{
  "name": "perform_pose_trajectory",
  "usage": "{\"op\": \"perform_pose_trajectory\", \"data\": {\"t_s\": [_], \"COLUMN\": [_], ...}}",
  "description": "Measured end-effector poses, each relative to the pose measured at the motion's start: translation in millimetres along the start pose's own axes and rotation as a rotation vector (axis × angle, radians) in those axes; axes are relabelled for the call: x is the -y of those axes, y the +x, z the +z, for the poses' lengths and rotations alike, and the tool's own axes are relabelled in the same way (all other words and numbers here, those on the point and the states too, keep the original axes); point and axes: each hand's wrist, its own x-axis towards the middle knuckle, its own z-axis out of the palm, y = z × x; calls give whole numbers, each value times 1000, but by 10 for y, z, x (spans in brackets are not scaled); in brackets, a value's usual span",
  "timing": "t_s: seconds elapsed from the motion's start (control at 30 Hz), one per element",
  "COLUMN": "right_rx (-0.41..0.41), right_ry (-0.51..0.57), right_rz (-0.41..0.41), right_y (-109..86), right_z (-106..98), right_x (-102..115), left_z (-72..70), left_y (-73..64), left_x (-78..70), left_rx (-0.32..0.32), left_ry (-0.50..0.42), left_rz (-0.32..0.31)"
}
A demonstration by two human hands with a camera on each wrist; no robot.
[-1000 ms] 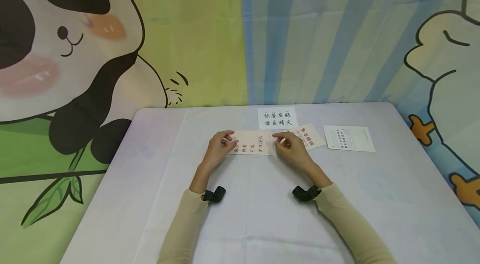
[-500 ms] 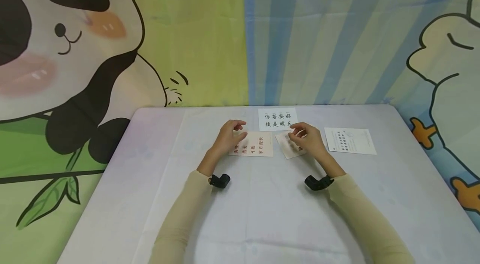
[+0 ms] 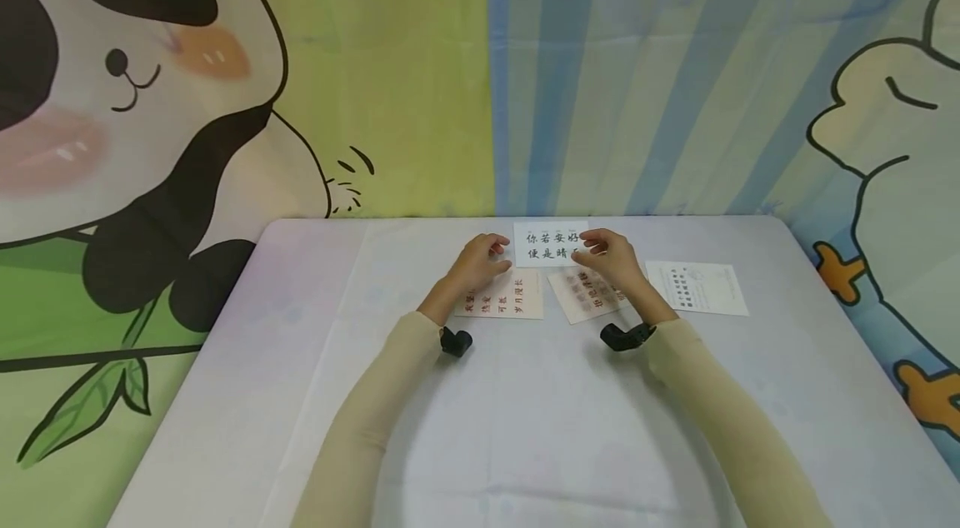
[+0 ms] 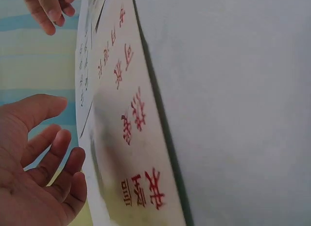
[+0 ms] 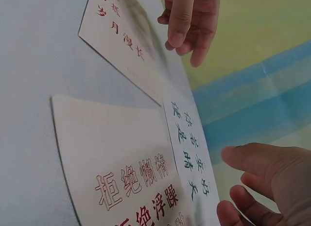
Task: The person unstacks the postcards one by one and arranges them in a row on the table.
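Note:
A white card [image 3: 550,246] with dark handwritten characters lies near the back edge of the table. My left hand [image 3: 477,265] hovers by its left side, over a cream card [image 3: 517,303] with red characters. At the white card's right side is my right hand [image 3: 612,263], partly covering that end, above a tilted cream card [image 3: 583,301] with red outlined and solid lettering. In the left wrist view the left fingers [image 4: 53,163] are loosely bent and hold nothing. The right wrist view shows the right thumb and fingers [image 5: 252,206] apart, with nothing between them.
Another white card [image 3: 701,288] with small dark print lies to the right of the tilted one. The pale tablecloth [image 3: 517,411] stretches toward the front. Behind the table hangs a printed curtain [image 3: 420,78] with a panda.
Both hands have left the front cream cards and moved up toward the white back card. The right hand first drew right from the left cream card. The cards appear to lie where they were.

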Motion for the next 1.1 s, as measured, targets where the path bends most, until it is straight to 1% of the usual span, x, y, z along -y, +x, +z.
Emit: {"op": "perform_pose_trajectory", "data": {"t_s": [0.13, 0.23, 0.4, 0.47, 0.6, 0.77, 0.83, 0.9, 1.0, 1.1], "right_rx": [33, 65, 131, 148, 142, 118, 111, 113, 100, 75], "right_ry": [37, 41, -31, -66, -78, 31, 94, 135, 167, 190], "right_rz": [58, 103, 135, 147, 192, 276, 312, 341, 355, 350], "right_y": [99, 171, 237, 250, 265, 272, 277, 278, 287, 295], "right_z": [-23, -26, -27, -21, 4, -8, -23, -34, -35, -22], "right_x": [35, 45, 43, 23, -33, -68, -67, -58, -64, -85], "left_z": [-7, -17, 15, 44, 93, 122, 126, 128, 120, 107], "left_y": [97, 144, 195, 210, 219, 212, 214, 218, 225, 227], "left_x": [-68, -86, -51, -27, -5, -37, -47, -48, -44, -29], "left_rx": [24, 25, 23, 27, 22, 16, 16, 20, 24, 30], "left_ry": [-10, 9, 69, 97, 117, 101, 106, 115, 108, 83], "left_rz": [-34, -71, -136, -145, -150, -166, -169, -173, -176, -182]}}
